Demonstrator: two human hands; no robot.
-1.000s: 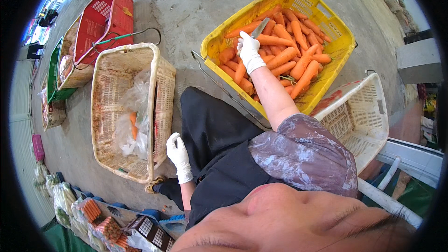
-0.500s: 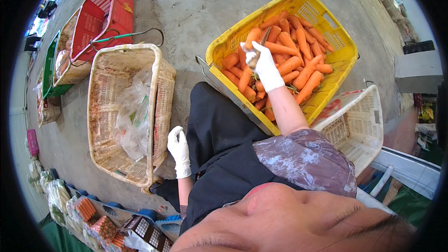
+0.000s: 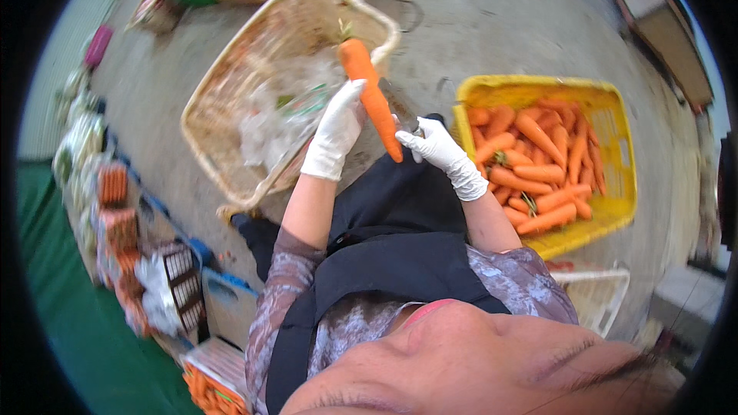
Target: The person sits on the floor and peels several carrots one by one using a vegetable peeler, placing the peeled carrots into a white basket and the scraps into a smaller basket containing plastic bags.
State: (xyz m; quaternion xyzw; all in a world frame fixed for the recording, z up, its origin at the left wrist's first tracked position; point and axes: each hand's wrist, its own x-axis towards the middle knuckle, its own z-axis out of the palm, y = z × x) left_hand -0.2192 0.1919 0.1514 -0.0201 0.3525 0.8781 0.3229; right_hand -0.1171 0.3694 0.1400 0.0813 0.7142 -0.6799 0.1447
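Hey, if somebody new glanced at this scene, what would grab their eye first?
Probably the big carrot, held up in the white-gloved left hand at the middle of the view, with the right hand by its pointed lower end. Next would be the yellow crate to the right, with its heap of bright orange carrots. The stained whitish crate to the left holds crumpled clear plastic.

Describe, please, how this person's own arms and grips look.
The left grip and right grip wear plain white, close-fitting gloves, wrinkled near the wrist. Beyond bare forearms, the left sleeve and right sleeve show mottled purplish-grey fabric with pale patches.
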